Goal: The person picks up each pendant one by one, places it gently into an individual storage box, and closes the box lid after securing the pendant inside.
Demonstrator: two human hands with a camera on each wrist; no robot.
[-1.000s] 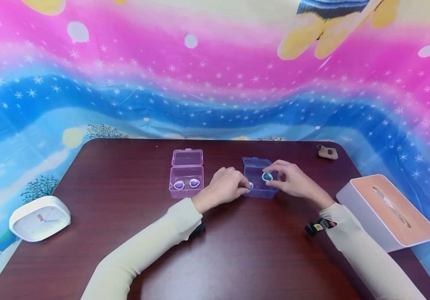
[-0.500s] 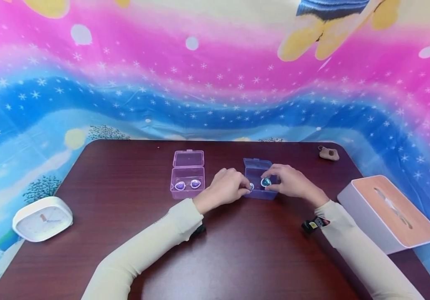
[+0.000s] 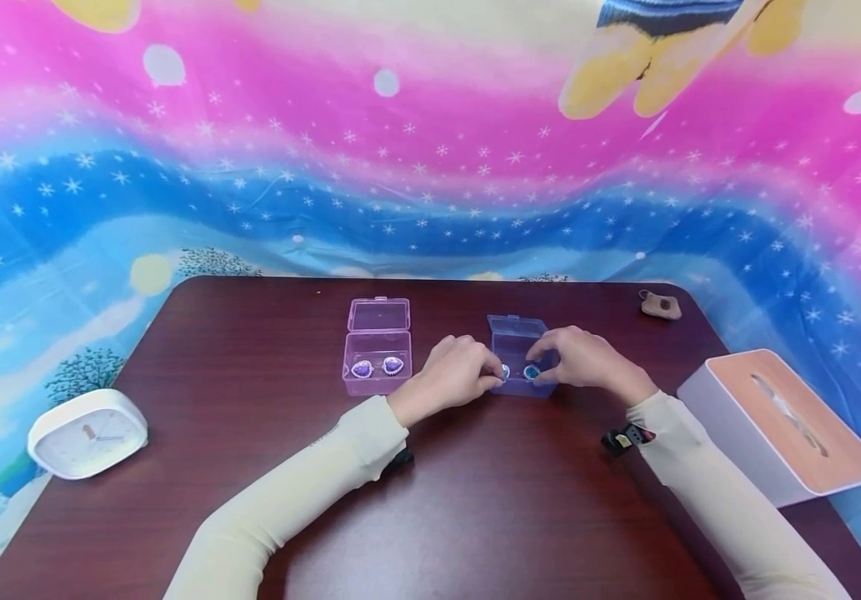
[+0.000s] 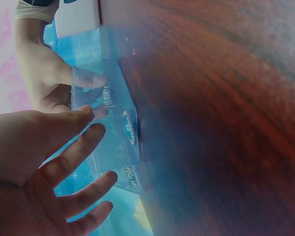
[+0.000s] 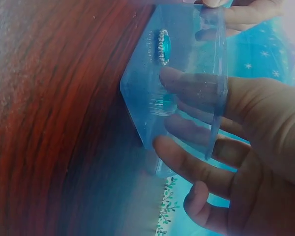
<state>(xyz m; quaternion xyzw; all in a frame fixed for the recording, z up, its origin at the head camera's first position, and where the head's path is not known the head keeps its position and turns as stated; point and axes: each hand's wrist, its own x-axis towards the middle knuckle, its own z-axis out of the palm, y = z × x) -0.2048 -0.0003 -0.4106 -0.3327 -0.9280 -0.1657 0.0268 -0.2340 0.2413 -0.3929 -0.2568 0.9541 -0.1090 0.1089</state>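
Left fingers [image 4: 74, 154] pinching, right fingers [image 5: 189, 162] curved, forearms [image 3: 302, 479] extended.

A translucent blue plastic box [image 3: 514, 389] stands open on the dark wood tabletop [image 3: 490, 500], its hinged lid [image 3: 517, 325] tilted back at the far side. The left hand [image 3: 451, 369] holds the box by its left side. Near that hand, a turquoise gem ornament with a silvery beaded border [image 4: 130, 129] lies on the box floor. The right hand [image 3: 588, 358] dips into the right half, thumb and fingers pinching a matching blue-green gem ornament [image 3: 532, 372] low inside.
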